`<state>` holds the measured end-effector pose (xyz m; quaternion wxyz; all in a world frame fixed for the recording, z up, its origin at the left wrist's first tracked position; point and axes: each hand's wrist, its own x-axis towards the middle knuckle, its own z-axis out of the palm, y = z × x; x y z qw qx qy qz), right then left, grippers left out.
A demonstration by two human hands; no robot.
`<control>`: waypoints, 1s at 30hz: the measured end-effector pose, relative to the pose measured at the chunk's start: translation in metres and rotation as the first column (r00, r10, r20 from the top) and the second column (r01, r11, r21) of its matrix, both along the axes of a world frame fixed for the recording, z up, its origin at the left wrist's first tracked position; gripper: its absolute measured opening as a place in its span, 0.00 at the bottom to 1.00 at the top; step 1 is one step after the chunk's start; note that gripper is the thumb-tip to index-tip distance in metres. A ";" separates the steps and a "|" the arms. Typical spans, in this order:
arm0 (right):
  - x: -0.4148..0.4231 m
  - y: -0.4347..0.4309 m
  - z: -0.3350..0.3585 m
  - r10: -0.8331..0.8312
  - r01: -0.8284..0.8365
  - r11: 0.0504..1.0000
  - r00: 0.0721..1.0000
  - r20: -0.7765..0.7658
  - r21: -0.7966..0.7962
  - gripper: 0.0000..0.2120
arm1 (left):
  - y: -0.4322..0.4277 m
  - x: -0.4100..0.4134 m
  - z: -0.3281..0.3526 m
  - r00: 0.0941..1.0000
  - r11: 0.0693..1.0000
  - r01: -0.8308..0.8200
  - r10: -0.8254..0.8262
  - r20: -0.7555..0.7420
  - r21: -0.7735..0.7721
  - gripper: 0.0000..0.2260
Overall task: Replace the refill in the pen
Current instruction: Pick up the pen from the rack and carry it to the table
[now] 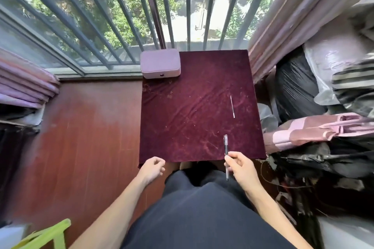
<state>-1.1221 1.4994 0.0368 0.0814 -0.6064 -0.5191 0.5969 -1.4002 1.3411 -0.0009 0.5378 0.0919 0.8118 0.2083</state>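
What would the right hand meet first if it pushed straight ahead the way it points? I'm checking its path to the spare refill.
Probably nothing at first: the right hand faces bare maroon velvet cloth. The thin white refill lies farther ahead, slightly right; height is unclear.

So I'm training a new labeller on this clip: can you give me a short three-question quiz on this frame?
1. True or false: the pen is held in the left hand.
2. Where does the refill lie? A) on the cloth, right side B) on the case C) on the floor
3. Fill in: the case sits at the cloth's far ___ corner.

Key: 1 false, the right hand holds it; the left hand is empty. 2 A. 3 left.
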 end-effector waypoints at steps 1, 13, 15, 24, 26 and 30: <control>-0.004 0.003 0.000 -0.005 0.005 1.000 1.000 -0.005 -0.006 0.04 | 0.011 0.002 0.003 1.000 1.000 0.008 -0.008 0.009 0.013 0.07; -0.062 0.037 -0.020 0.099 -0.105 0.991 0.992 -0.078 -0.078 0.05 | 0.122 0.060 0.028 0.991 0.917 -0.115 0.080 0.107 0.383 0.08; -0.069 0.040 -0.029 0.114 -0.121 0.989 0.990 -0.086 -0.082 0.05 | 0.136 0.061 0.021 0.992 0.911 -0.090 0.047 0.113 0.403 0.08; -0.083 0.043 -0.101 0.069 -0.079 0.983 0.995 -0.066 -0.167 0.07 | 0.150 0.049 -0.064 0.997 0.936 -0.061 0.041 0.066 0.347 0.17; -0.084 0.046 -0.124 0.054 -0.061 0.981 0.997 -0.047 -0.185 0.07 | 0.149 0.042 -0.091 0.997 0.942 -0.080 0.069 0.046 0.327 0.16; -0.095 0.057 -0.174 0.017 -0.025 0.985 0.999 -0.048 -0.168 0.05 | 0.142 0.030 -0.140 0.992 0.952 -0.109 0.088 0.088 0.285 0.14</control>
